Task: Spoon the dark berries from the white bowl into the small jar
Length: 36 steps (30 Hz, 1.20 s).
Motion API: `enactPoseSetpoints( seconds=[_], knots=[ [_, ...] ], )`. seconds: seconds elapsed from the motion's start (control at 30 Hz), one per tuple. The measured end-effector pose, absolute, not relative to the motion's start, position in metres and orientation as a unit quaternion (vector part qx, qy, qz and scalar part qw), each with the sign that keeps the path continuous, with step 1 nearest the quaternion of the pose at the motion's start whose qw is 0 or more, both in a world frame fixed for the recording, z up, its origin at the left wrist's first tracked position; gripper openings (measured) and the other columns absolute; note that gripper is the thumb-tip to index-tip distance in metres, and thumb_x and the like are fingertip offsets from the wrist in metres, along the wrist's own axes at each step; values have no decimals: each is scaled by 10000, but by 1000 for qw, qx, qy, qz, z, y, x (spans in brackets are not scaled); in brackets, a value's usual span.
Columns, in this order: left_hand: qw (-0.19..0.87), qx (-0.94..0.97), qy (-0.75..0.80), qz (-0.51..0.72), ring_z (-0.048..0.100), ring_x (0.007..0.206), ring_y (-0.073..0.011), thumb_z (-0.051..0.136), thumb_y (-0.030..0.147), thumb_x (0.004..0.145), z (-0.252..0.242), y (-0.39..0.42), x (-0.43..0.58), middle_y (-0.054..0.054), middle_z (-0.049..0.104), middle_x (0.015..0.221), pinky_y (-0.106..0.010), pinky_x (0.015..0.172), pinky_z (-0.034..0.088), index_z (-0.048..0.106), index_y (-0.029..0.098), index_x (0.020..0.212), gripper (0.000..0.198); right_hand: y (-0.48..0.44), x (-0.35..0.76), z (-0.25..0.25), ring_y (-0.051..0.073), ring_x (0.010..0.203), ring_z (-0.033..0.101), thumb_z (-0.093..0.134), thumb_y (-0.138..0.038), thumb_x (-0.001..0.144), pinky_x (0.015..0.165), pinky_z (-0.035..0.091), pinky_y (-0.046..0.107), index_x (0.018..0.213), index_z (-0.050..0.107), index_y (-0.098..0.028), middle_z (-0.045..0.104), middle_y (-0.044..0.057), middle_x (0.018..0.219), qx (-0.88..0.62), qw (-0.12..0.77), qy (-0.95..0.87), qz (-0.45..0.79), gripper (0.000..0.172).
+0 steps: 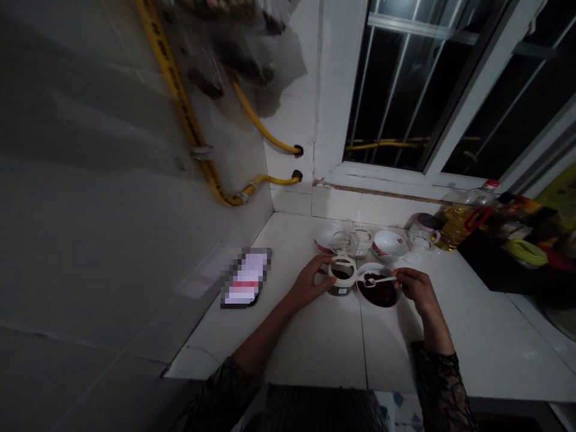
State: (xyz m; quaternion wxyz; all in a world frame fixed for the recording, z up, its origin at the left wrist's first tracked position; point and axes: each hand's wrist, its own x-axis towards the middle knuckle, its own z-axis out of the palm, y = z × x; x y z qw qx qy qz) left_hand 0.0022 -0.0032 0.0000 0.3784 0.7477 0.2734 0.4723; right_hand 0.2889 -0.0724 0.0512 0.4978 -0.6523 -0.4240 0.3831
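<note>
Pinching white spoon (381, 280) in right grip (416, 288) over dark-filled bowl (372, 268), right of lower centre; holding open jar (342, 285) in left grip (310, 282), just beside. Could spill onto worktop (321, 342) by tilting spoon; could tip jar by catching rim.

We see a white tiled counter (324, 354) bearing a lit phone (246, 281), an open jar (335, 289) and a food bowl (377, 267). Behind these last 2, we spot a flowered bowl (387, 254).
</note>
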Motion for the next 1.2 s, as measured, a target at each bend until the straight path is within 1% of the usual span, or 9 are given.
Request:
enactPoseSetpoints(
  seconds=[0.2,0.33,0.4,0.47,0.53,0.6,0.77,1.03,1.2],
  knots=[
    [383,748,266,473,602,1160,-246,659,290,847,2,-4,2,-107,617,1238,-319,843,548,599,218,1135,302,-72,278,61,57,361,293,720,-431,584,374,174,219,726,666,-156,550,-23,477,-615,564,-411,368,314],
    [380,747,263,478,608,1146,-240,657,300,850,1,-4,3,-111,611,1249,-319,841,550,597,213,1132,301,-74,249,65,85,387,356,635,-462,724,381,255,225,797,656,-182,578,-25,535,-590,604,-461,274,290],
    [378,749,265,476,604,1153,-240,654,304,855,1,-4,2,-111,609,1252,-320,846,548,594,213,1136,302,-77,233,65,121,474,490,545,-416,839,458,380,239,829,664,-197,616,-9,597,-573,583,-548,178,249],
    [377,750,267,473,601,1156,-239,651,303,857,1,-4,2,-111,609,1250,-323,854,544,591,212,1142,305,-80,221,63,158,613,612,495,-336,890,586,476,263,869,676,-205,682,26,702,-538,518,-658,94,224],
    [377,750,268,473,598,1160,-241,654,303,854,1,-4,2,-110,609,1244,-321,851,544,592,211,1142,308,-83,216,63,175,706,662,468,-275,905,662,505,277,903,680,-207,723,56,807,-501,464,-729,36,223],
    [378,750,267,473,596,1161,-241,655,307,853,1,-4,2,-107,609,1238,-316,841,546,594,214,1138,305,-85,221,63,172,700,666,449,-254,921,662,507,274,925,674,-208,724,55,809,-496,459,-737,13,230],
    [377,750,264,475,592,1168,-243,652,311,855,0,-3,2,-107,612,1231,-311,837,541,597,215,1132,299,-86,257,65,158,592,600,467,-365,926,592,472,252,873,646,-210,638,-2,643,-591,508,-626,39,242],
    [388,745,272,470,582,1185,-249,655,323,850,2,-4,2,-105,609,1251,-322,848,543,603,221,1126,299,-80,268,57,192,586,597,439,-353,841,592,404,283,819,669,-224,660,27,628,-661,330,-665,110,264],
    [385,746,272,470,585,1188,-251,664,310,843,3,-5,1,-105,617,1251,-321,841,547,608,221,1131,307,-79,262,57,171,550,542,490,-428,813,562,376,274,774,674,-212,634,7,570,-642,389,-621,223,287]
  ],
)
